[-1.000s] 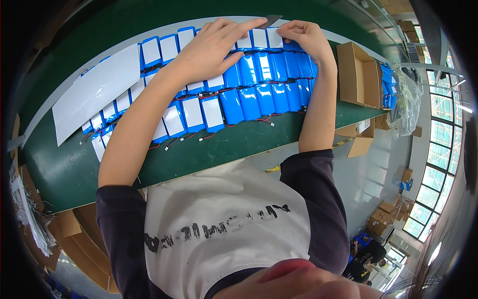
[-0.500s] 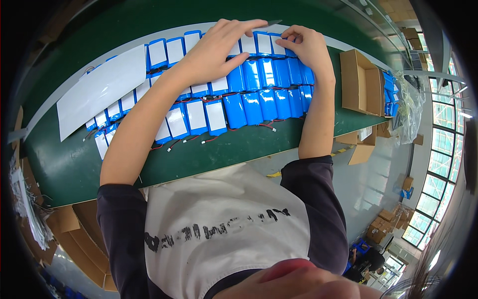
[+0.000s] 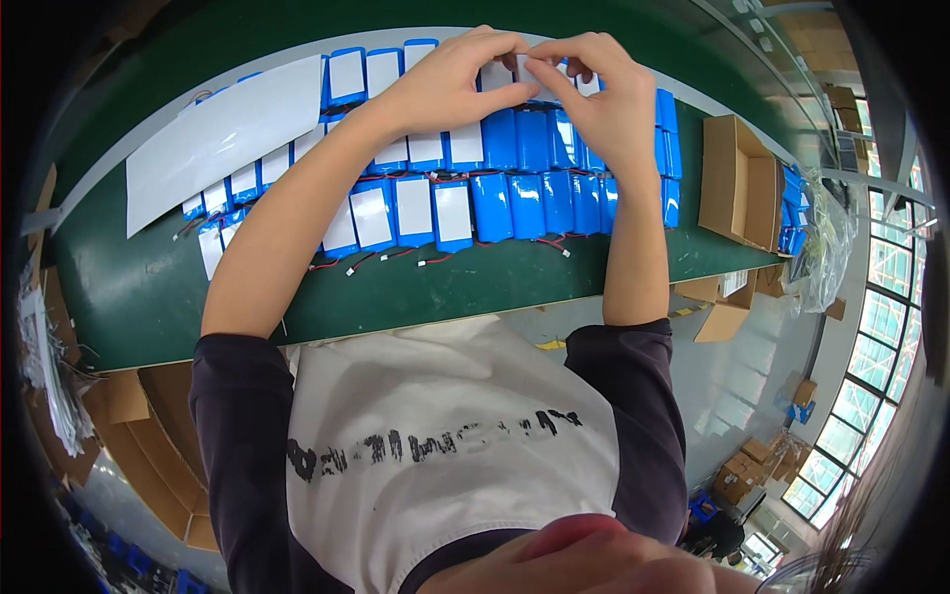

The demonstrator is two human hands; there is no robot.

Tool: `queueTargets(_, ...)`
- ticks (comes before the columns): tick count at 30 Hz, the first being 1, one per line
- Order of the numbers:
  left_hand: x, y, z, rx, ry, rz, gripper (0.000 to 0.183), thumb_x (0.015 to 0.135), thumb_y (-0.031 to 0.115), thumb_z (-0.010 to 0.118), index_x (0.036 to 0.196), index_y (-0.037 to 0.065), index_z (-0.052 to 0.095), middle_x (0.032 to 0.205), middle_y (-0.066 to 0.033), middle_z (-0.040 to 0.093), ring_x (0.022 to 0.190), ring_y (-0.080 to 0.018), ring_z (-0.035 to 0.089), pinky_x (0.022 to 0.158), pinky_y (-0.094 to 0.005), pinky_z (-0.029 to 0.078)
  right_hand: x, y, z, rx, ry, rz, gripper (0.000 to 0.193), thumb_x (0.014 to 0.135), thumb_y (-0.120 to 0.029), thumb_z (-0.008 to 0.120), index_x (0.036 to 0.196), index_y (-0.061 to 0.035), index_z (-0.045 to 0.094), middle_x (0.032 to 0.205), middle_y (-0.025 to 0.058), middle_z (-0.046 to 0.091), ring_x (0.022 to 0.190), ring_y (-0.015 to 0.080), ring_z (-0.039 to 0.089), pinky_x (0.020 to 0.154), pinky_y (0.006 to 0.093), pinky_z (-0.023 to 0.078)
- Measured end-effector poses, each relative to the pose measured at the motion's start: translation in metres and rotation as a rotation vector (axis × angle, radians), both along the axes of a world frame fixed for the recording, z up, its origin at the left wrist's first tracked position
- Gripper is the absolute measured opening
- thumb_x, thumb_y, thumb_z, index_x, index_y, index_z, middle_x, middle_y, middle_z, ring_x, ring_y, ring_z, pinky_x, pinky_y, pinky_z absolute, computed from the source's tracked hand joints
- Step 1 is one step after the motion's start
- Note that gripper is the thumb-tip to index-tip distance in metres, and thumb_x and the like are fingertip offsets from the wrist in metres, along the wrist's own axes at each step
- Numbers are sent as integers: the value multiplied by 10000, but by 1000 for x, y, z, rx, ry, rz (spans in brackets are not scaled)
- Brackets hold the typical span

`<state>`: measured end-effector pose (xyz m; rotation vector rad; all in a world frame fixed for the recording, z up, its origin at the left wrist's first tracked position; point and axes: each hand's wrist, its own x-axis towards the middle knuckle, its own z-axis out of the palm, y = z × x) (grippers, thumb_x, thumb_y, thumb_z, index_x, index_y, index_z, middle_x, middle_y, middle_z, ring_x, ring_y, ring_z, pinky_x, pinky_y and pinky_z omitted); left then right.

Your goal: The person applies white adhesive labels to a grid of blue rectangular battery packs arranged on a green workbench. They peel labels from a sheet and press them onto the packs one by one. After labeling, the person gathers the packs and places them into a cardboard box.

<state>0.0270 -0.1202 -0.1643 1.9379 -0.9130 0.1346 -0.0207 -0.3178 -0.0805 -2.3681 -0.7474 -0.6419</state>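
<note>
Rows of blue shrink-wrapped battery packs (image 3: 490, 208) with thin wires and small white connectors lie on the green table. White labels (image 3: 453, 213) cover the packs on the left and along the far row; those at the right in the nearer rows are bare blue. Over the far row my left hand (image 3: 470, 79) is closed, its fingertips meeting those of my right hand (image 3: 604, 99). The right thumb and forefinger are pinched. A white piece (image 3: 529, 77) shows between the hands; whether it is held or lies on a pack is unclear. The fingertips hide what they grip.
A large white sheet (image 3: 233, 134) lies across packs at the left. An open cardboard box (image 3: 737, 188) stands on the table's right side, with more blue packs (image 3: 792, 208) and clear plastic wrap (image 3: 829, 238) beyond it. Another cardboard box (image 3: 158, 436) is below the table at left.
My hands were apart and have come together over the far row. The dark pointed tip beside my left fingers no longer shows. The whole view has shifted slightly.
</note>
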Motion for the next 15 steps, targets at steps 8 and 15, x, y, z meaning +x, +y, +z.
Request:
queueTargets(8, 2, 3, 47, -613, 672, -64, 564, 979, 68, 628, 1522, 94, 475, 1309, -139, 501, 1084, -192, 573, 947, -306, 505, -8, -23, 10, 491, 361, -16, 128, 892, -71, 792, 1006, -13, 776, 913, 40, 749, 838, 92, 676, 784, 226, 528)
queueTargets(15, -21, 65, 99, 109, -258, -78, 248, 959, 110, 633, 1199, 55, 669, 1086, -134, 647, 1034, -290, 638, 923, -377, 514, 2, -17, -13, 257, 933, 125, 165, 917, -175, 788, 1017, -43, 787, 884, 52, 748, 772, 95, 685, 638, 216, 482)
